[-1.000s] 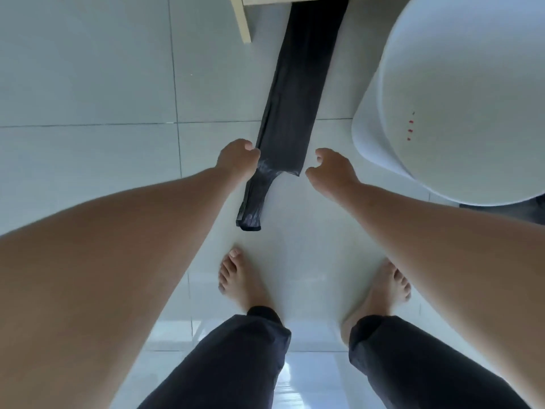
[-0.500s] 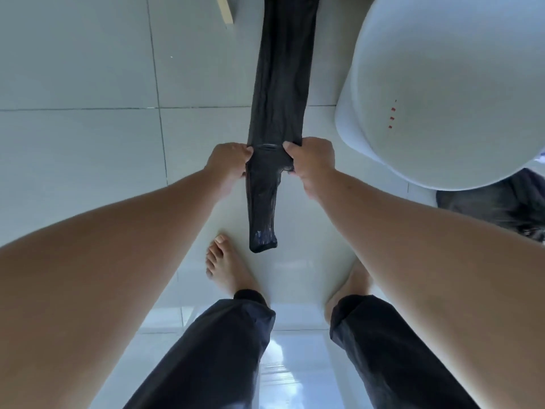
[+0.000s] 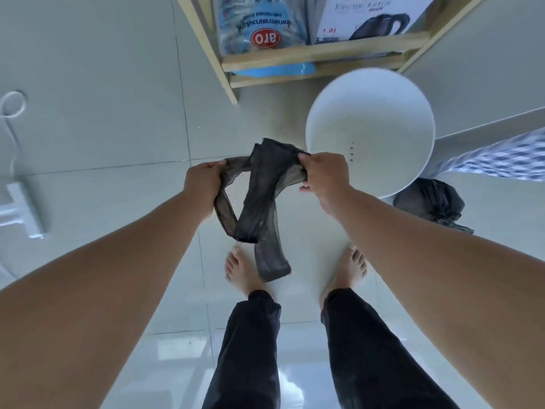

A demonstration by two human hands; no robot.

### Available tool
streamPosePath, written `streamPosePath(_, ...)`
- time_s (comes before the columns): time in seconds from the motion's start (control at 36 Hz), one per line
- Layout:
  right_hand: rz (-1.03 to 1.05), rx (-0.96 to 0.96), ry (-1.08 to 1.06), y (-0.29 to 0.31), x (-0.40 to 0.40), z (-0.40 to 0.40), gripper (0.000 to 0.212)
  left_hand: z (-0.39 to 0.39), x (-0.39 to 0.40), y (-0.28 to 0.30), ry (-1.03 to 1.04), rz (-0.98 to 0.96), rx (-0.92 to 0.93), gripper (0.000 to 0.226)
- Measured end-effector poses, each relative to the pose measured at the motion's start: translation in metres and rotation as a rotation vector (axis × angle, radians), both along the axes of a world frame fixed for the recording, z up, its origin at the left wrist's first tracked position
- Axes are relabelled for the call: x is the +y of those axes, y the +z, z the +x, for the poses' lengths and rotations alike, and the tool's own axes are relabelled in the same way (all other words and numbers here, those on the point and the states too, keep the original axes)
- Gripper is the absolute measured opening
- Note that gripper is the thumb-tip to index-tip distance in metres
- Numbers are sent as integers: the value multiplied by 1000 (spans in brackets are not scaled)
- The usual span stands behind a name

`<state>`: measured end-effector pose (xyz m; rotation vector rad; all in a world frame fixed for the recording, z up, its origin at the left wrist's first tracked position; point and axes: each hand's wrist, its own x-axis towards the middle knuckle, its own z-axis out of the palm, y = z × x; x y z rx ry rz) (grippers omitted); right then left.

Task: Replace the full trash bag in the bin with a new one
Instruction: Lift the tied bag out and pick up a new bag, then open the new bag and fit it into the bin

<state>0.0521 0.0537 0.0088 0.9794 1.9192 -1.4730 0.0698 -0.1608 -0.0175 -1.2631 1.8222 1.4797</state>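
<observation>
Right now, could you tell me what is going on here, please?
A person is holding a new black trash bag in both hands, left hand and right hand, pulling it open. The white bin stands empty just ahead. The full, tied bag sits on the floor beside it.

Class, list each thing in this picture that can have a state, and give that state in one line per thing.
New trash bag: held up off the floor, still folded narrow, mouth not opened.
White bin: empty, no liner in it.
Full trash bag: out of the bin, on the floor beside it.
Left hand: gripping the bag.
Right hand: gripping the bag.
</observation>
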Motion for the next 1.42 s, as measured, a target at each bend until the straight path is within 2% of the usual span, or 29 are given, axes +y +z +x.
streamPosePath(0.11, -8, -20, -165, 15, 16, -6, 22, 1, -26, 12, -118, -157, -98, 14)
streamPosePath(0.19, -29, -33, -211, 23, 26, -5, 23, 2, -40, 21, -227, -266, -232, 14)
streamPosePath(0.25, -60, -43, -235, 26, 30, -3, 21, 3, -43, 28, -266, -360, -170, 10)
streamPosePath(0.31, -66, -45, -217, 28, 32, 0, 20, 12, -37, 40, -359, -389, -62, 35)
streamPosePath(0.36, -65, -47, -195, 29, 30, 2, 18, 18, -29, 52, -395, -223, 8, 59)
streamPosePath(0.44, -65, -63, -122, 30, 28, 5, 13, 19, -8, 62, -626, 33, 136, 91)
streamPosePath(0.47, -52, -62, -92, 30, 30, 8, 13, 20, -1, 60, -719, 35, 152, 96)
streamPosePath(0.53, -29, -54, -31, 30, 29, 8, 20, 27, 4, 53, -922, -85, 116, 101)
streamPosePath(0.58, -6, -33, 19, 31, 30, 8, 28, 35, 10, 43, -1060, -204, 122, 88)
streamPosePath(0.67, 10, -15, 84, 33, 37, 5, 37, 40, 19, 32, -1064, -310, 266, 31)
streamPosePath(0.69, 20, -13, 110, 35, 40, 5, 40, 39, 22, 32, -1057, -350, 296, 20)
streamPosePath(0.78, 47, 25, 112, 43, 52, 0, 41, 30, 25, 36, -952, -430, 297, 29)
streamPosePath(0.86, 76, 55, 43, 51, 72, -7, 35, 13, 23, 52, -833, -407, 314, 40)
streamPosePath(0.92, 5, 31, -105, 53, 88, -11, 37, 5, 26, 67, -765, -389, 314, 41)
streamPosePath(0.94, -75, -7, -232, 56, 95, -13, 35, 1, 27, 73, -720, -371, 299, 49)
streamPosePath(1.0, -164, -41, -435, 61, 108, -16, 26, -9, 33, 86, -550, -274, 261, 59)
streamPosePath(1.11, -262, -32, -674, 70, 128, -21, 29, -32, 57, 105, -93, 10, 253, 50)
streamPosePath(1.17, -308, -27, -723, 71, 137, -20, 31, -37, 70, 116, -157, 92, 288, 55)
streamPosePath(1.25, -241, -41, -619, 71, 152, -15, 35, -38, 80, 122, -523, 59, 336, 69)
streamPosePath(1.28, -206, -53, -550, 72, 155, -13, 37, -38, 81, 123, -628, 9, 349, 67)
streamPosePath(1.33, -144, -63, -450, 74, 165, -12, 36, -40, 89, 126, -766, -41, 392, 48)
streamPosePath(1.39, -101, -61, -391, 76, 174, -10, 32, -41, 101, 130, -815, -79, 430, 27)
streamPosePath(1.42, -87, -54, -362, 77, 178, -9, 31, -43, 106, 133, -795, -93, 437, 24)
